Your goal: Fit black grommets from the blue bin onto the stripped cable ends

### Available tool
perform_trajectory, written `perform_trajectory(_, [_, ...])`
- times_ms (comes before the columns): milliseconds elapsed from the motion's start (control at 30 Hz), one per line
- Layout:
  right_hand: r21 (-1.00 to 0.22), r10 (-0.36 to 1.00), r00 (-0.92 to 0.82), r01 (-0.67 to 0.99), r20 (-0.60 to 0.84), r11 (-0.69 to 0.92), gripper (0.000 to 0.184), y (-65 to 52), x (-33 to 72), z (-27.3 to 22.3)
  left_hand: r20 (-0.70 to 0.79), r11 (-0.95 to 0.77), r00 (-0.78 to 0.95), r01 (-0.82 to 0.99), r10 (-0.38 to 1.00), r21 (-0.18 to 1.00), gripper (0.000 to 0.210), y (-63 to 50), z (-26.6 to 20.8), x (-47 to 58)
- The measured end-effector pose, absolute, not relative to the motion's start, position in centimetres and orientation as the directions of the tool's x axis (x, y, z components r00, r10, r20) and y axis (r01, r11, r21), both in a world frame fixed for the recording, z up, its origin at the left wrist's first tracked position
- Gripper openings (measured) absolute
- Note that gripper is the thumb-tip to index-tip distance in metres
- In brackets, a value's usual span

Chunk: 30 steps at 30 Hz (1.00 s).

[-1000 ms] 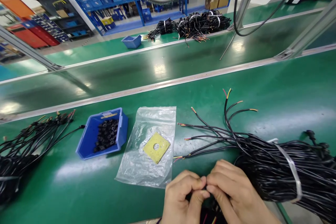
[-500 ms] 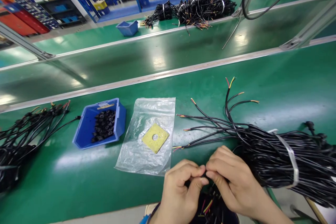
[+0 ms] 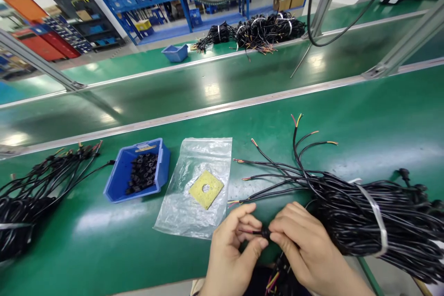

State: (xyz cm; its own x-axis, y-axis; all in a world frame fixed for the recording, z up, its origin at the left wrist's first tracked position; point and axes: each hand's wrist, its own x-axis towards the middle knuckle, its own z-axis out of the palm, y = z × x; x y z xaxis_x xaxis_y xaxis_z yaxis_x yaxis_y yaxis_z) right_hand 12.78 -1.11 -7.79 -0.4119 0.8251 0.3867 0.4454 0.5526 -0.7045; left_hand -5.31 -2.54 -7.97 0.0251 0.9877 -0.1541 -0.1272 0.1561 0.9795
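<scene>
Right hand pinches a small, round black fitting on a thin black cable, apparently steadying it; left hand, fingers parted, loosely surrounds its reddish end above the glossy green tabletop.

The held part is black, the bin blue (sponge, yellow).

Hands: two. Black piece held: one. Near desk: blue bin, one; clear bag, one; yellow pad, one; cable bundles, two. Far desk: blue bin, one.
</scene>
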Motion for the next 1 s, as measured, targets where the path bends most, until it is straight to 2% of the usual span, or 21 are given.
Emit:
perform_trajectory(133, [-0.696,0.826,-0.405,0.456,0.392,0.554,0.015,-1.0,12.7,-7.7,-0.232,0.207,-0.062,-0.275,0.971,0.939,0.035,-2.9,-7.7,-4.7])
perform_trajectory(267, [-0.699,0.834,-0.402,0.467,0.378,0.542,0.015,-1.0,12.6,-7.6,-0.270,0.222,-0.077,-0.379,0.960,0.899,0.032,-2.9,-7.5,-4.4])
perform_trajectory(400, [-0.709,0.848,-0.401,0.481,0.346,0.516,0.014,-1.1,12.5,-7.4,-0.303,0.253,-0.079,-0.380,0.950,0.890,0.038,-2.7,-7.4,-4.5])
perform_trajectory(833, [-0.713,0.845,-0.346,0.456,0.408,0.532,0.019,-0.8,12.1,-7.0,-0.341,0.289,-0.064,-0.398,0.938,0.871,0.047,-2.5,-6.8,-4.8])
perform_trajectory(1000, [-0.723,0.845,-0.348,0.443,0.407,0.530,0.018,-0.8,12.1,-7.1,-0.296,0.260,-0.041,-0.378,0.954,0.889,0.053,-2.9,-7.0,-4.9])
